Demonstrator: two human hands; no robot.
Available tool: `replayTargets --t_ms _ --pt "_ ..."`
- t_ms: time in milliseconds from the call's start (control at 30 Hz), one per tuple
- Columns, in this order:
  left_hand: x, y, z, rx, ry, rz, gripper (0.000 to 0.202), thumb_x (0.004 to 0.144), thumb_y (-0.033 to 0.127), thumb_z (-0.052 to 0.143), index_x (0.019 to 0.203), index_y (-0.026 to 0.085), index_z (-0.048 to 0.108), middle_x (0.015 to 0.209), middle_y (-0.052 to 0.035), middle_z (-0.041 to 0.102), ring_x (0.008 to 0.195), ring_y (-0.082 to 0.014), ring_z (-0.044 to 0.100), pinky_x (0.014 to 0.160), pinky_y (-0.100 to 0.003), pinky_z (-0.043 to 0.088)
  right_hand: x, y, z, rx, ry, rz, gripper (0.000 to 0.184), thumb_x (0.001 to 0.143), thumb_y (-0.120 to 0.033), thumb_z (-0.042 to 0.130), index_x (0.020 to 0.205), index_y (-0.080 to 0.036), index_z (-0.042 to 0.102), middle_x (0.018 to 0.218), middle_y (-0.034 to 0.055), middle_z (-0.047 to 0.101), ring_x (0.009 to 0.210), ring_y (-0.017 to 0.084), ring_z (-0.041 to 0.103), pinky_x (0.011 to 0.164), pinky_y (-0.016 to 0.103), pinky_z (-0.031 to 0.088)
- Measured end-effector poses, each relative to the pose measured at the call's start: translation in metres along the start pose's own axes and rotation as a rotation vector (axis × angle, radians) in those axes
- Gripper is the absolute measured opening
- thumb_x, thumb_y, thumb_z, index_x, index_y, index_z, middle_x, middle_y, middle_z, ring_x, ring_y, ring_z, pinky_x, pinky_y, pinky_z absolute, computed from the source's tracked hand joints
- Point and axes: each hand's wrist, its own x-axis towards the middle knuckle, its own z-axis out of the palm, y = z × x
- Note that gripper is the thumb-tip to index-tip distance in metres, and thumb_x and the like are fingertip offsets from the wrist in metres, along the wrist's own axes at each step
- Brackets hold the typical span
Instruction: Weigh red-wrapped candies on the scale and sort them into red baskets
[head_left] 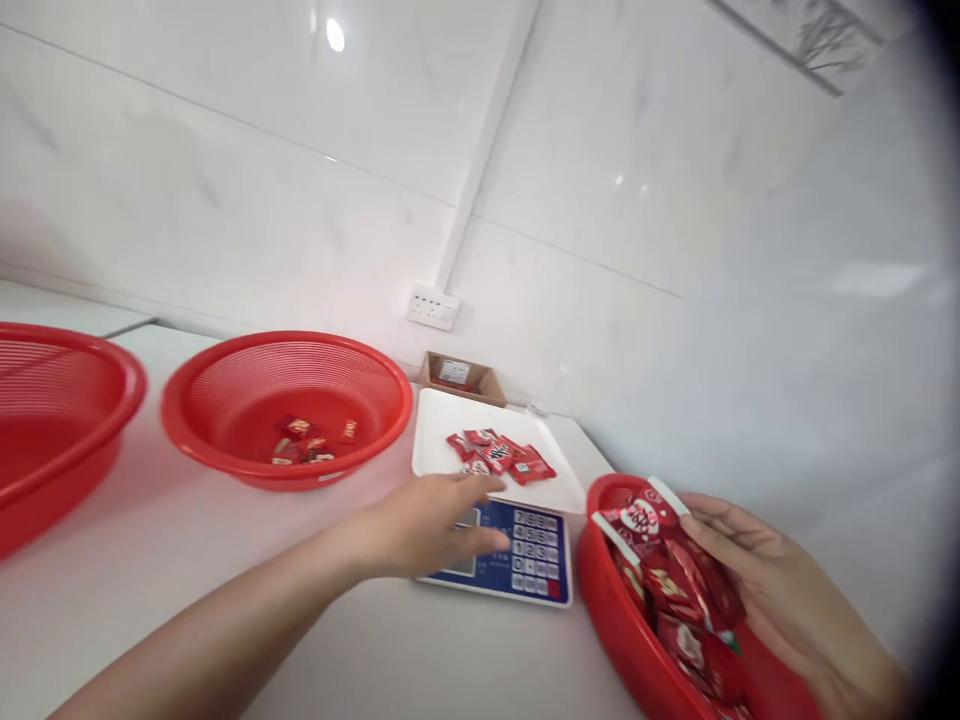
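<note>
My left hand [439, 525] reaches over the front of a digital scale [541, 555], fingers apart and holding nothing. Its fingertips are near the edge of the scale's white tray [442, 425]. Several small red wrapped chocolate bars [499, 455] lie in a loose pile on that tray. At the right, my right hand [750, 560] has its thumb on a red chocolate packet [641, 515] with white edges; its other fingers are partly hidden behind. This packet is at the top of a red basket [611, 610] that holds several more red packets [690, 645].
Left of the scale stands a red basket [180, 420] with a few wrapped bars [300, 440] inside. Another red basket [112, 420] is cut off at the left edge. Behind the tray sits a small cardboard box [491, 388]. A wall socket [433, 307] is above it.
</note>
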Motion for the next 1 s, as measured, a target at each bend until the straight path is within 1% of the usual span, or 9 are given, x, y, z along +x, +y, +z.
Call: replayTargets --t_ms 100,200,267,367,467,533,633,800,1000 --pt "0.003 0.002 0.012 -0.223 -0.09 0.074 0.067 0.078 0.048 0.056 0.137 0.025 0.031 0.119 -0.0089 0.057 0.106 -0.025 0.055 0.084 -0.033 0.043 -0.02 0.0 0.054 -0.011 -0.234 0.024 0.037 0.051 -0.035 0.082 0.082 -0.019 0.067 0.081 0.0076 0.07 0.072 0.023 0.066 0.063 0.029 0.056" --pt "0.01 0.0 0.022 -0.446 -0.142 0.045 0.045 0.081 0.037 0.054 0.121 0.019 0.045 0.104 -0.0084 0.062 0.095 -0.0234 0.06 0.075 -0.032 0.048 -0.03 0.0 0.091 -0.103 -0.475 -0.031 0.036 0.059 -0.041 0.077 0.085 -0.019 0.066 0.078 0.0058 0.07 0.071 0.02 0.065 0.064 0.028 0.054" --pt "0.016 -0.003 0.025 -0.592 -0.111 -0.048 0.03 0.083 0.03 0.051 0.11 0.017 0.048 0.093 -0.0058 0.062 0.085 -0.0212 0.062 0.065 -0.03 0.05 -0.024 -0.003 0.105 -0.123 -0.52 -0.054 0.042 0.059 -0.046 0.076 0.089 -0.019 0.065 0.083 0.007 0.07 0.073 0.021 0.065 0.065 0.029 0.054" --pt "0.02 -0.007 0.017 -0.679 0.09 -0.138 0.026 0.083 0.031 0.051 0.105 0.017 0.047 0.09 -0.0051 0.06 0.078 -0.0188 0.061 0.057 -0.028 0.05 0.004 -0.003 0.111 -0.109 -0.39 -0.082 0.049 0.056 -0.049 0.075 0.093 -0.019 0.064 0.089 0.0076 0.069 0.077 0.022 0.065 0.065 0.032 0.054" --pt "0.019 -0.01 0.002 -0.646 0.319 -0.102 0.025 0.083 0.034 0.051 0.1 0.017 0.047 0.093 -0.0067 0.06 0.082 -0.0188 0.059 0.06 -0.028 0.049 0.04 0.008 0.112 -0.158 -0.191 -0.186 0.046 0.053 -0.048 0.073 0.087 -0.019 0.063 0.085 0.0067 0.069 0.074 0.022 0.065 0.063 0.032 0.053" --pt "0.016 -0.011 -0.008 -0.604 0.402 -0.071 0.025 0.083 0.035 0.052 0.099 0.017 0.047 0.094 -0.0066 0.06 0.083 -0.0185 0.059 0.063 -0.028 0.048 0.06 0.018 0.115 -0.189 -0.125 -0.26 0.04 0.053 -0.046 0.071 0.082 -0.019 0.063 0.082 0.0065 0.069 0.075 0.023 0.064 0.067 0.034 0.052" --pt "0.012 -0.013 -0.016 -0.545 0.442 -0.059 0.026 0.083 0.038 0.051 0.099 0.017 0.048 0.091 -0.0055 0.06 0.081 -0.0179 0.058 0.065 -0.029 0.047 0.078 0.03 0.127 -0.203 -0.096 -0.312 0.034 0.057 -0.045 0.065 0.08 -0.02 0.063 0.081 0.006 0.068 0.077 0.023 0.063 0.073 0.037 0.05" --pt "0.011 -0.015 -0.015 -0.483 0.46 -0.042 0.031 0.083 0.041 0.052 0.103 0.018 0.05 0.088 -0.0046 0.061 0.08 -0.0185 0.058 0.068 -0.031 0.046 0.087 0.033 0.147 -0.261 -0.114 -0.37 0.026 0.058 -0.04 0.06 0.075 -0.021 0.063 0.075 0.0043 0.067 0.073 0.022 0.061 0.075 0.039 0.047" --pt "0.01 -0.016 -0.015 -0.429 0.418 -0.064 0.035 0.083 0.044 0.05 0.106 0.017 0.049 0.09 -0.0053 0.062 0.082 -0.0194 0.058 0.072 -0.033 0.047 0.084 0.029 0.146 -0.327 -0.116 -0.396 0.021 0.059 -0.036 0.061 0.073 -0.021 0.064 0.077 0.0029 0.067 0.074 0.021 0.061 0.078 0.039 0.045"
